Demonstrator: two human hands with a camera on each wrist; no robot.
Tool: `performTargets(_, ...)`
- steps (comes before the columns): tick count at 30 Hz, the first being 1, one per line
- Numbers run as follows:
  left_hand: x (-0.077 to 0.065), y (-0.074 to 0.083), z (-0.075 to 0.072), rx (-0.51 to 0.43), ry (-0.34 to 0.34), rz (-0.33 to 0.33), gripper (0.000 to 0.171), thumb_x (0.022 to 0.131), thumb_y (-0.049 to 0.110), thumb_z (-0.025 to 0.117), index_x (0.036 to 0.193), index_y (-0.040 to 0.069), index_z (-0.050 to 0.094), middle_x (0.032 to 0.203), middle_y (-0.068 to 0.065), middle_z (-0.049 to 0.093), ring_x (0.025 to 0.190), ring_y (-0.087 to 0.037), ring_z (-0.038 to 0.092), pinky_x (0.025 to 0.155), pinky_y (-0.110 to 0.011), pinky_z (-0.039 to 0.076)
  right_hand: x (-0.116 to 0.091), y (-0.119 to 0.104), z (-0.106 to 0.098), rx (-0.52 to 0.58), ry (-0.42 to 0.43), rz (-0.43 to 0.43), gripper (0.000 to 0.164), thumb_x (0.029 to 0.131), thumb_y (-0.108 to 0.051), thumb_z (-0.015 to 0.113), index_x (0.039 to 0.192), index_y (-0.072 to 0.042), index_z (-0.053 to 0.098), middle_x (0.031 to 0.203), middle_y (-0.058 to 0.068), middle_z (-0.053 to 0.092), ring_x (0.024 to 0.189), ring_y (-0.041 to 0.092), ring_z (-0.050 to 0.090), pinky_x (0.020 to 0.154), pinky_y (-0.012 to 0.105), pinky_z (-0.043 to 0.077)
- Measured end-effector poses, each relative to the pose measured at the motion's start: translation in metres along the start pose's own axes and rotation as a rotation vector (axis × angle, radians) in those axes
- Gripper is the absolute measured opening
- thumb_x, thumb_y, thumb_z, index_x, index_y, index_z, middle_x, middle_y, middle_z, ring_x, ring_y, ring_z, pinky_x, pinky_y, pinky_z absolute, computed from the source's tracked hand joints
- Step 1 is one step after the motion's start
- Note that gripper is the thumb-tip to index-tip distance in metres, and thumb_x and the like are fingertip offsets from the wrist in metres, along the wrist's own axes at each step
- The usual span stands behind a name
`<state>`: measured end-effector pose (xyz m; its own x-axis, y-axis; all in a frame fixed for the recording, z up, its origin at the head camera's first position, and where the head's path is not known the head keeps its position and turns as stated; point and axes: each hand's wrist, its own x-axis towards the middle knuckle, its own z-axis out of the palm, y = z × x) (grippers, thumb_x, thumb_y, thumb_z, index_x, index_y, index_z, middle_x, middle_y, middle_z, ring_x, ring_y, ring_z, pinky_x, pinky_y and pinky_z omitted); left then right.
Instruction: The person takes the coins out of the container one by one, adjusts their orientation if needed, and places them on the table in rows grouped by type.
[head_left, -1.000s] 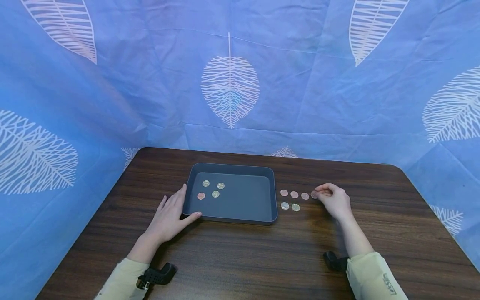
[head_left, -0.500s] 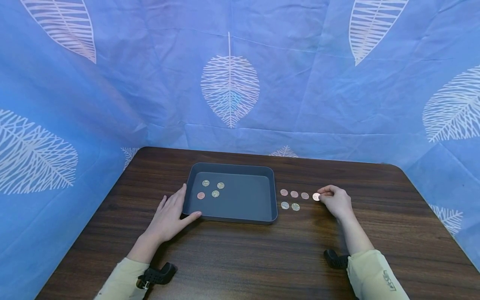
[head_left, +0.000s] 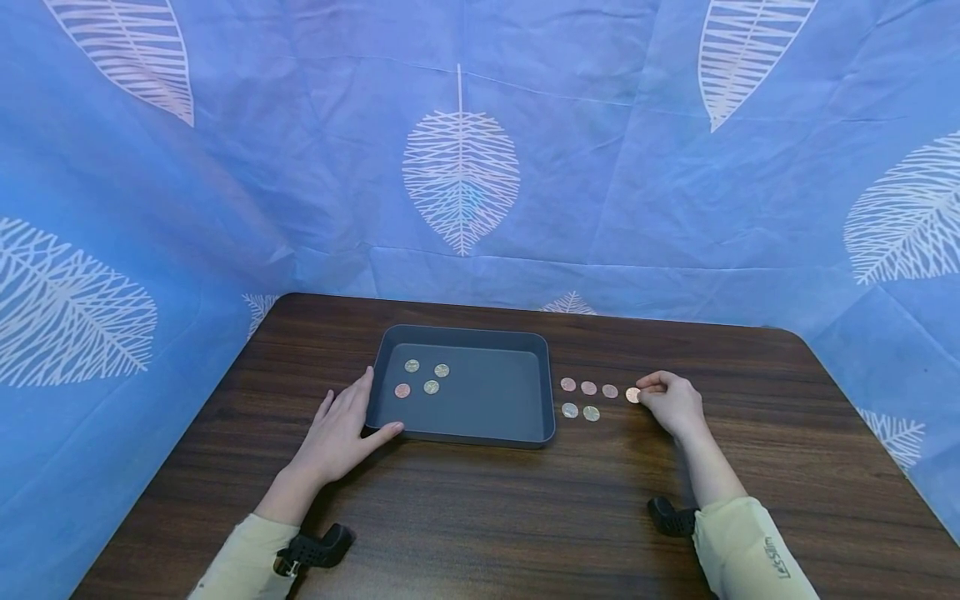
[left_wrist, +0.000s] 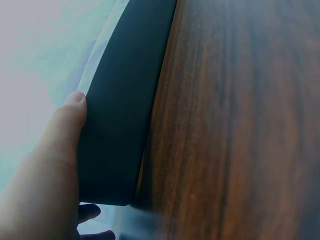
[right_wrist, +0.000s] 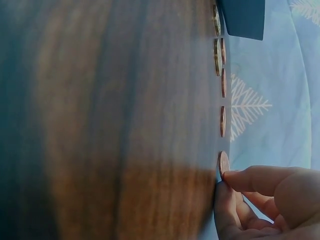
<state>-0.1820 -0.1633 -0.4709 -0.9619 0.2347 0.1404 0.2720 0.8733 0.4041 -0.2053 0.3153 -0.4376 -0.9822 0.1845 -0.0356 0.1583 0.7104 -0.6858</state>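
Observation:
My right hand pinches a copper-coloured coin by its edge, at the right end of a row of similar coins. In the right wrist view this coin tilts slightly, its lower part between thumb and fingertip. Whether it touches the table cannot be told. The left hand rests against the near left corner of a dark grey tray, fingers extended along its side and thumb at the front rim. In the left wrist view, the thumb touches the tray's wall.
Copper coins lie in a row right of the tray, with two silvery coins in front. Inside the tray are several coins, one copper and the others pale. A leaf-patterned blue cloth hangs behind the brown table.
The right hand has drawn the pinched coin slightly to the right, away from the row, and its face now catches more light. The left hand and the tray have stayed put.

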Motion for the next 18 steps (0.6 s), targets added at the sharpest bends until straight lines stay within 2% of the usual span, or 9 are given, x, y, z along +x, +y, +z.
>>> performTargets(10, 0.0, 0.0002, -0.0007, -0.004, -0.002, 0.002, 0.105, 0.083, 0.072, 0.05, 0.154, 0.005, 0.011, 0.153, -0.018, 0.027, 0.138, -0.035, 0.028, 0.11, -0.06, 0.011, 0.0009, 0.0002, 0.0008, 0.009, 0.012, 0.011, 0.017, 0.092, -0.006, 0.059, 0.104, 0.005, 0.064, 0.088, 0.014, 0.068, 0.086, 0.033, 0.061, 0.081, 0.049, 0.042)
performTargets(18, -0.0005, 0.0004, -0.0012, 0.0, 0.001, 0.003, 0.106, 0.082, 0.075, 0.047, 0.153, 0.004, 0.012, 0.153, -0.018, 0.028, 0.138, -0.035, 0.029, 0.11, -0.06, 0.011, 0.0006, -0.0005, 0.0011, 0.043, 0.027, 0.017, 0.02, 0.093, -0.007, 0.058, 0.109, 0.004, 0.064, 0.096, 0.017, 0.067, 0.089, 0.03, 0.063, 0.081, 0.046, 0.044)
